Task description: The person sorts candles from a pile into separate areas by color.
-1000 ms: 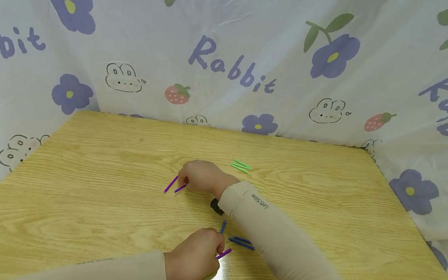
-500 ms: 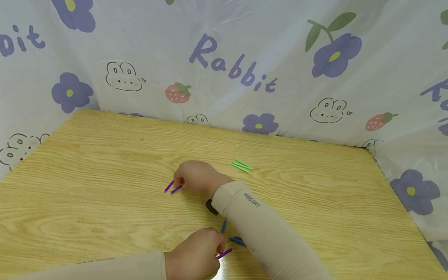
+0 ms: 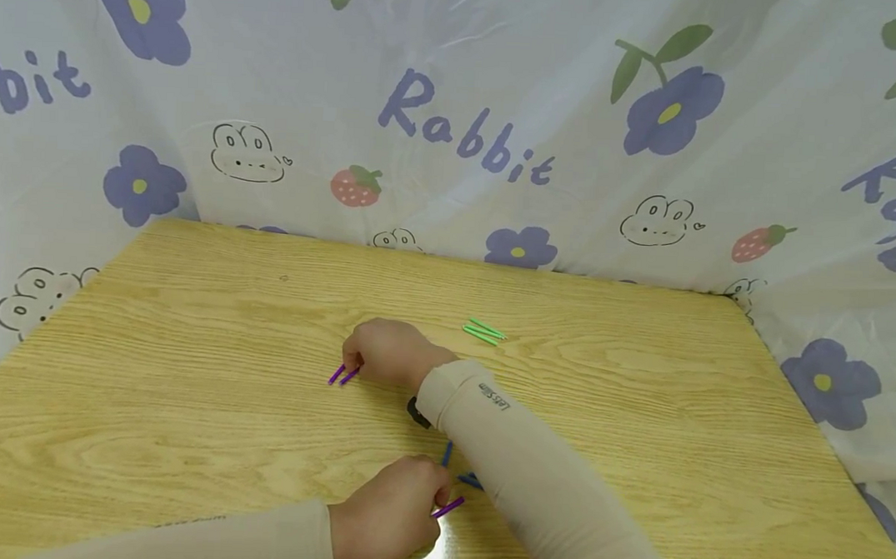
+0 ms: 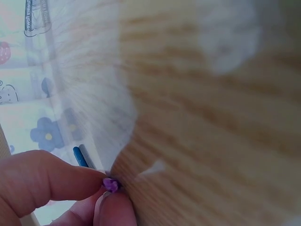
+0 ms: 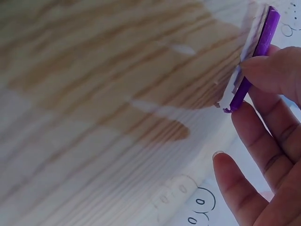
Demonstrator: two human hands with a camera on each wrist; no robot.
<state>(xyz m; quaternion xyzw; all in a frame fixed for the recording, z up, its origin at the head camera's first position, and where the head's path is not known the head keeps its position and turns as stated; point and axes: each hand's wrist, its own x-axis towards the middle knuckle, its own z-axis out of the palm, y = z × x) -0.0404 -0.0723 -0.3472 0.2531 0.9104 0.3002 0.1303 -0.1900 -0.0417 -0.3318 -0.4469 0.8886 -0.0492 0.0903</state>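
My left hand (image 3: 391, 510), near the front of the table, pinches a thin purple stick (image 3: 450, 506) between thumb and finger. The left wrist view shows that stick's end (image 4: 111, 184) at the fingertips. Farther back, my right hand (image 3: 391, 349) pinches another purple stick (image 5: 269, 30), with the thumb across its middle and a finger behind. Its lower end (image 3: 349, 377) lies close beside and roughly parallel to a third purple stick (image 3: 336, 375), whose upper part the right hand hides.
Green sticks (image 3: 481, 336) lie together behind the right hand. A blue stick (image 3: 447, 454) lies partly behind the left hand, and more blue sticks (image 3: 469, 480) are partly under the right forearm. The wooden table (image 3: 187, 401) ends at a rabbit-print curtain (image 3: 437, 187).
My right hand has moved slightly left with its purple stick, bringing it closer to the one lying there. The right forearm now covers more of the blue sticks. The left hand has stayed put.
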